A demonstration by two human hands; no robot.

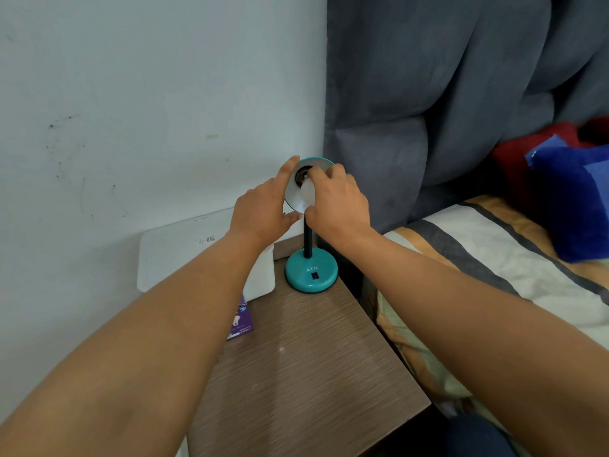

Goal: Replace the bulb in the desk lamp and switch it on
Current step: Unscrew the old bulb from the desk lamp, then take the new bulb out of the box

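Bedside table [306, 367] by bed | lamp [311, 270] at back | bulb [308, 191] at socket, right hand [336, 201] gripping it | left hand [263, 209] steadying shade [293, 192] | bulb likely light, smooth, breakable: hold round the body.

One teal desk lamp [311, 273], one white bulb [307, 192], two hands, left hand [263, 209] and right hand [339, 202], one purple bulb box [242, 321], one wooden nightstand [306, 374], one white container [262, 275], one blue cushion [573, 199]
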